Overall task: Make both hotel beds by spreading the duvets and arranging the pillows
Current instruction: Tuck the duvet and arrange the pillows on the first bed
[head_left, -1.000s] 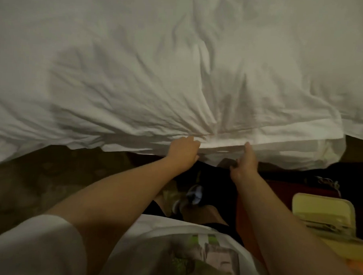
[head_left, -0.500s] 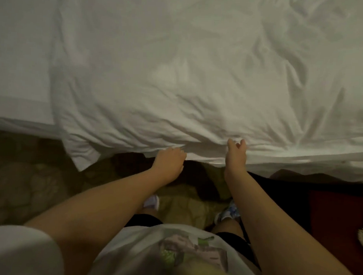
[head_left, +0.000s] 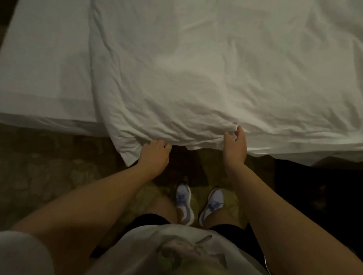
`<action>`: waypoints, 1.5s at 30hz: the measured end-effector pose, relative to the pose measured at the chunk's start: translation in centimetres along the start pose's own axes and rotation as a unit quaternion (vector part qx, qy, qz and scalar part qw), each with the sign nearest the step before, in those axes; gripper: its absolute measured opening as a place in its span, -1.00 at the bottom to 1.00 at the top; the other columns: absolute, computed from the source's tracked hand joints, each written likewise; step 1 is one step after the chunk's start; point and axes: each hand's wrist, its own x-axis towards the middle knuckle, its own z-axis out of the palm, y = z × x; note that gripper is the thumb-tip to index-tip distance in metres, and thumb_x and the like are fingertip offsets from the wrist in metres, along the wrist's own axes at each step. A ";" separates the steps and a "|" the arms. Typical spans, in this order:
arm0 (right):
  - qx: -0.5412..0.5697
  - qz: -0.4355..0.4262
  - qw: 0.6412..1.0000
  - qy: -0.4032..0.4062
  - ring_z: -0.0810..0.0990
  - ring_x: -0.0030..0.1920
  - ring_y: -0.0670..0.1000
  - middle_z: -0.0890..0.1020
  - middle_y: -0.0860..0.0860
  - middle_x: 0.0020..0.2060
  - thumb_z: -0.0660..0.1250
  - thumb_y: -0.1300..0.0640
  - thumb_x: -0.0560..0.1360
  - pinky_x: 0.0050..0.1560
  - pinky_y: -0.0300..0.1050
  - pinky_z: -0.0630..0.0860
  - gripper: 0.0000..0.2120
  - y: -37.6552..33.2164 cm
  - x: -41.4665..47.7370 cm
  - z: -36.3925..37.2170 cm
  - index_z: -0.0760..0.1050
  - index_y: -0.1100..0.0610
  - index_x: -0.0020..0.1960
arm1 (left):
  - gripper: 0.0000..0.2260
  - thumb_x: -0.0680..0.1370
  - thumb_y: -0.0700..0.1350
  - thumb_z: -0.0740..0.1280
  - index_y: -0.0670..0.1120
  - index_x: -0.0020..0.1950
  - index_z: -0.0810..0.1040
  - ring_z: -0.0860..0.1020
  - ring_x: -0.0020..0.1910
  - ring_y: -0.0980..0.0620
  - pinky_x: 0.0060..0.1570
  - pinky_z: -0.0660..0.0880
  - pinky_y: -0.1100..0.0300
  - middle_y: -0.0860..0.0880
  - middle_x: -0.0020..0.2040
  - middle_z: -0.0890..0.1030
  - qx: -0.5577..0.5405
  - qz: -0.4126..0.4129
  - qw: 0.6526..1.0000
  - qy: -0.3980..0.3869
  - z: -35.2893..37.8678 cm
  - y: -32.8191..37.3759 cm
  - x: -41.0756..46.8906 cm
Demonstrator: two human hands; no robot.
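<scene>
One white duvet (head_left: 199,76) is lying spread over most of the bed (head_left: 16,119), covering it from the right edge of the view across to a lumpy left border. It is looking soft and heavily creased, with wrinkles fanning up from its near hem, and that hem is hanging a little over the side of the bed. Its near left corner (head_left: 127,154) is drooping lowest, down toward the floor.

The left hand (head_left: 154,156) is gripping the hem just beside that corner, with the fingers curling under the cloth. The right hand (head_left: 236,146) is reaching the hem further right. Its thumb and fingers are forming a loose C and the fingertips (head_left: 239,129) are touching a raised fold; whether they are pinching it I cannot tell.

Left of the duvet, a flat white sheet (head_left: 45,71) is showing, smooth and uncovered. Below the bed, a patterned brownish carpet (head_left: 41,173) is filling the floor. The person is standing close to the bedside in two pale sneakers (head_left: 184,203), toes pointing at the hem between the hands, and is wearing black shorts (head_left: 147,220) and a white printed T-shirt (head_left: 182,250). To the right, a dark shape (head_left: 318,193) is sitting under the overhanging hem, too dim to identify.
</scene>
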 end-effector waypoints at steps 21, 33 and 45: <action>0.106 0.061 0.985 0.122 0.36 0.39 0.02 0.39 -0.02 0.41 0.18 0.04 0.62 0.38 0.03 0.34 -0.54 5.4 -10.0 23.9 0.23 0.01 0.50 | -0.47 0.43 -0.01 0.42 0.00 0.33 0.29 0.35 0.23 -0.13 0.00 0.40 -0.06 -0.12 0.26 0.35 0.099 0.151 0.978 0.105 9.4 -17.9 3.3; 0.119 0.137 0.983 0.043 0.51 0.21 0.10 0.45 0.05 0.34 0.18 0.16 0.61 0.23 0.00 0.48 -0.54 9.0 -14.9 32.3 0.21 0.04 0.50 | -0.72 0.51 -0.34 0.20 -0.15 0.20 0.43 0.44 0.09 -0.09 -0.02 0.37 0.18 -0.14 0.20 0.43 -0.244 0.194 0.941 0.132 8.1 -23.1 0.1; 0.203 0.181 0.960 0.058 0.47 0.24 0.10 0.48 0.07 0.26 0.36 0.18 0.52 0.29 -0.04 0.43 -0.61 7.2 -13.1 31.6 0.37 0.10 0.31 | -0.75 0.50 -0.37 0.20 -0.17 0.14 0.44 0.37 -0.03 0.03 -0.14 0.28 0.23 -0.12 0.10 0.46 -0.265 0.141 0.946 0.120 6.6 -22.4 -3.2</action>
